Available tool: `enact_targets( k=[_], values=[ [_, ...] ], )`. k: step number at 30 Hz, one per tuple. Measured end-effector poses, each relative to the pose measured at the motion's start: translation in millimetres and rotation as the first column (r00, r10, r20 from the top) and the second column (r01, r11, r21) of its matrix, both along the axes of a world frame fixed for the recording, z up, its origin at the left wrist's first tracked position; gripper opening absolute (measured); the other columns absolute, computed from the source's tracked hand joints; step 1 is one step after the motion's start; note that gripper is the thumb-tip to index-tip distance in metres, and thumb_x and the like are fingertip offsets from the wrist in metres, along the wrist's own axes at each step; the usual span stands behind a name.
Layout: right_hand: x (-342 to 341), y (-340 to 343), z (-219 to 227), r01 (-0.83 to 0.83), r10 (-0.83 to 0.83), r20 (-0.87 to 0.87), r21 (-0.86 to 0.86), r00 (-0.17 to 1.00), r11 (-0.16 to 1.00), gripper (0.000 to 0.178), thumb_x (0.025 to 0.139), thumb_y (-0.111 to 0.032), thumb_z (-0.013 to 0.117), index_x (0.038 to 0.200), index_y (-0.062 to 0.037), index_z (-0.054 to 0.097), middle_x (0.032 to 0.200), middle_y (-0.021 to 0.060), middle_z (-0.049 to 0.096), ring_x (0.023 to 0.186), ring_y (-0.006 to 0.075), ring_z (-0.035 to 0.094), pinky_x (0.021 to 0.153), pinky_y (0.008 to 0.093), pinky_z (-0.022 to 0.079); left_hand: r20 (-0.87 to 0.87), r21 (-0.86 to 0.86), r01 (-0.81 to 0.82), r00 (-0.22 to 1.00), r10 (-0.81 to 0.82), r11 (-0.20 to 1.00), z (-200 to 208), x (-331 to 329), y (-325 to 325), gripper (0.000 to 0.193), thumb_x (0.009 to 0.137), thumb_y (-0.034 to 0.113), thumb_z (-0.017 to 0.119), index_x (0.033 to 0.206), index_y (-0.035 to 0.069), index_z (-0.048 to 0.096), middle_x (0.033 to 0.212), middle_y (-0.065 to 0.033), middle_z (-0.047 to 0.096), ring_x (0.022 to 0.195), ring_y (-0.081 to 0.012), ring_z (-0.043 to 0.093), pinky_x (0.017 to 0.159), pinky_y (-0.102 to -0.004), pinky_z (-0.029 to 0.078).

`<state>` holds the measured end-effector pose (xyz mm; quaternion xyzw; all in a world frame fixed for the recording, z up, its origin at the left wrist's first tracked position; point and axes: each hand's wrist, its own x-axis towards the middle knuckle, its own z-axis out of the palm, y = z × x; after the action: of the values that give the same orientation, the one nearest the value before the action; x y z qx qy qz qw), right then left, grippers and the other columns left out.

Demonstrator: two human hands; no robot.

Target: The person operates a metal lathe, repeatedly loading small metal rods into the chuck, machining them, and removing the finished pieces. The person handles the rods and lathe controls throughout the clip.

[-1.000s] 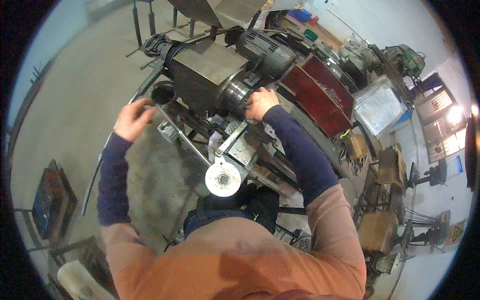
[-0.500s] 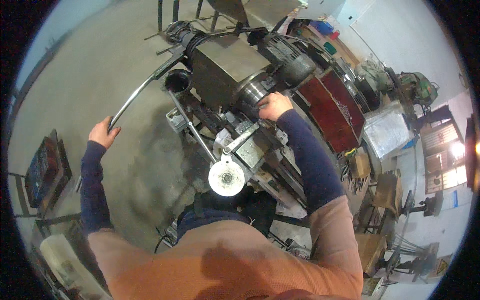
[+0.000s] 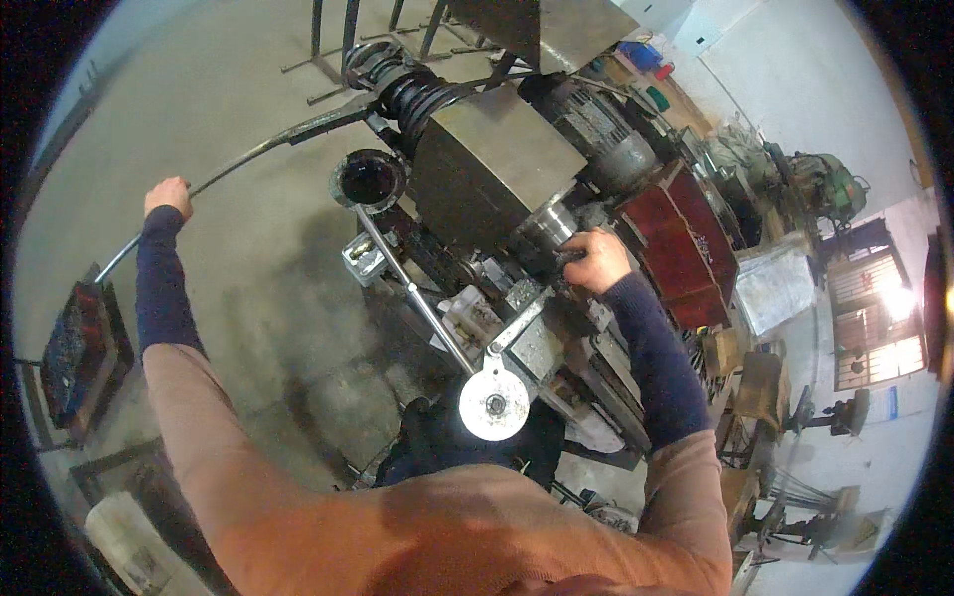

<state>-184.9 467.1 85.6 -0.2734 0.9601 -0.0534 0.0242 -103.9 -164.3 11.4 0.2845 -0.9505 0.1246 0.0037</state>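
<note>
My left hand [image 3: 169, 197] is closed around a long metal lever [image 3: 238, 159], stretched out to the far left. The lever runs to the rear end of a lathe-like machine [image 3: 497, 149] with a box-shaped metal cover. At the machine's front, my right hand [image 3: 601, 261] has its fingers bent against the shiny round spindle end [image 3: 549, 226]. What those fingers grip is too small to make out. Below it, a link arm [image 3: 519, 320] joins a pale round disc [image 3: 494, 404] close to my body. A slim rod [image 3: 412, 288] slopes from a dark round cup [image 3: 368, 181] toward the disc.
Behind the spindle sits a grey motor [image 3: 596, 124], with a dark red box [image 3: 681, 248] to its right. A clear plastic-wrapped stack [image 3: 778, 283] lies farther right. At the left edge stands a dark slab on a frame [image 3: 75, 358]. Coiled belts or pulleys [image 3: 397, 84] are at the machine's back.
My left hand has moved outward and up with the lever, which has swung away to the left. My right hand stays at the spindle. The view has shifted, so the machine appears lower and farther right.
</note>
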Motion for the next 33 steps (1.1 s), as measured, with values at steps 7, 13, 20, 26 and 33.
enact_targets(
  k=[7, 13, 20, 26, 33],
  values=[
    [47.1, 28.0, 25.2, -0.150, 0.055, -0.400, -0.209, 0.915, 0.966, 0.039, 0.052, -0.016, 0.063, 0.091, -0.0083, 0.064, 0.107, 0.0131, 0.056, 0.100, 0.0320, 0.048, 0.084, 0.0398, 0.039, -0.873, -0.084, 0.673, 0.306, -0.380, 0.735, -39.6, -29.5, 99.9, 0.024, 0.072, 0.010, 0.055, 0.095, 0.005, 0.061, 0.089, -0.0128, 0.062, 0.083, -0.0296, 0.059, 0.075, -0.0346, 0.046],
    [149.8, 153.2, 20.7, 0.153, -0.261, -0.330, -0.320, 0.907, 0.935, 0.042, 0.051, -0.012, 0.065, 0.093, -0.0087, 0.063, 0.109, 0.0152, 0.055, 0.099, 0.0341, 0.049, 0.087, 0.0438, 0.038, -0.212, 0.414, 0.363, 0.930, -0.299, 0.835, -219.1, -59.7, 223.0, 0.031, 0.072, 0.027, 0.058, 0.098, 0.011, 0.063, 0.097, -0.0147, 0.062, 0.091, -0.0309, 0.059, 0.079, -0.0428, 0.046],
    [279.0, 310.1, -29.6, 0.693, -0.744, -0.097, -0.303, 0.661, 0.654, 0.032, 0.055, -0.010, 0.063, 0.086, -0.0037, 0.065, 0.096, 0.0182, 0.061, 0.090, 0.0341, 0.057, 0.081, 0.0366, 0.045, 0.242, 0.251, 0.317, 0.894, -0.376, 0.915, -190.5, -102.1, 232.3, 0.026, 0.076, 0.024, 0.055, 0.100, 0.017, 0.061, 0.099, -0.0081, 0.063, 0.088, -0.0257, 0.061, 0.081, -0.0382, 0.046],
    [376.1, 484.8, -105.6, 0.947, -0.945, -0.059, 0.059, 0.320, 0.317, 0.047, 0.059, -0.024, 0.070, 0.102, -0.0077, 0.060, 0.102, 0.0149, 0.061, 0.092, 0.0318, 0.059, 0.077, 0.0388, 0.047, -0.062, 0.398, 0.341, 0.936, -0.346, 0.852, -227.3, -61.1, 187.8, 0.049, 0.072, 0.022, 0.065, 0.117, 0.008, 0.049, 0.096, -0.0152, 0.062, 0.081, -0.0287, 0.063, 0.069, -0.0412, 0.051],
    [479.7, 612.7, -187.2, 0.899, -0.997, -0.061, 0.432, -0.057, -0.077, 0.042, 0.063, -0.030, 0.071, 0.098, -0.0084, 0.060, 0.099, 0.0116, 0.063, 0.093, 0.0268, 0.060, 0.078, 0.0373, 0.049, -0.573, 0.817, 0.533, 0.793, 0.206, 0.218, -188.7, -89.0, 218.4, 0.038, 0.078, 0.018, 0.060, 0.105, -0.007, 0.048, 0.075, -0.0171, 0.060, 0.054, -0.0246, 0.061, 0.045, -0.0327, 0.051]
  ],
)
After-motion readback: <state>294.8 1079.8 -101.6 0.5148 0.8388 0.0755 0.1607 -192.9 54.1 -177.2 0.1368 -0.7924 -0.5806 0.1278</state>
